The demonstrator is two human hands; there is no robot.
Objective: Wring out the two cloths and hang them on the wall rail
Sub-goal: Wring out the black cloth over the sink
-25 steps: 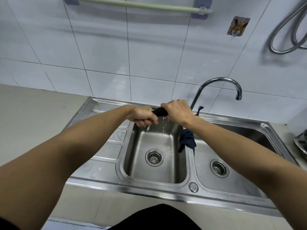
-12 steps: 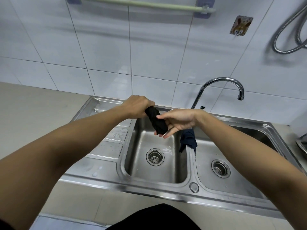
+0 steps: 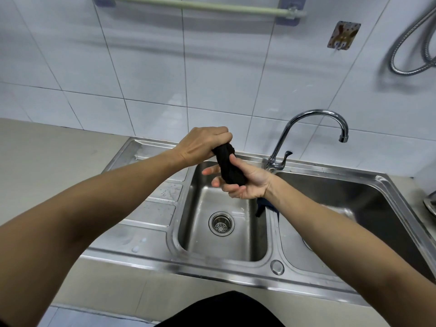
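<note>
Where the two hands meet above the left sink basin (image 3: pixel 226 234), a black cloth (image 3: pixel 228 166) is held, twisted into a thick, rope-like roll. Its long axis runs from upper left to lower right in the frame, the upper end tilted toward the wall. The upper end is clamped inside the left hand (image 3: pixel 203 145), fingers curled shut over it. The lower part lies across the upturned palm of the right hand (image 3: pixel 245 182): thumb pressed on the fabric, fingers loosely spread beneath, not fully closed. The fabric appears dark, matte and ridged by the twist.

A second cloth, dark blue (image 3: pixel 265 205), is draped over the divider between the basins, mostly hidden behind the right wrist; a limp corner hangs into the left basin.

Double sink (image 3: pixel 236 272): brushed stainless steel, rounded corners, ribbed drainer at left bearing water drops. Round perforated strainer (image 3: pixel 221 223) at the basin floor. Chrome gooseneck tap (image 3: pixel 313 128) at centre right. Pale green wall rail (image 3: pixel 200 6), slim and cylindrical, is mounted on glossy white tiles at the upper edge of the frame, bare.
</note>
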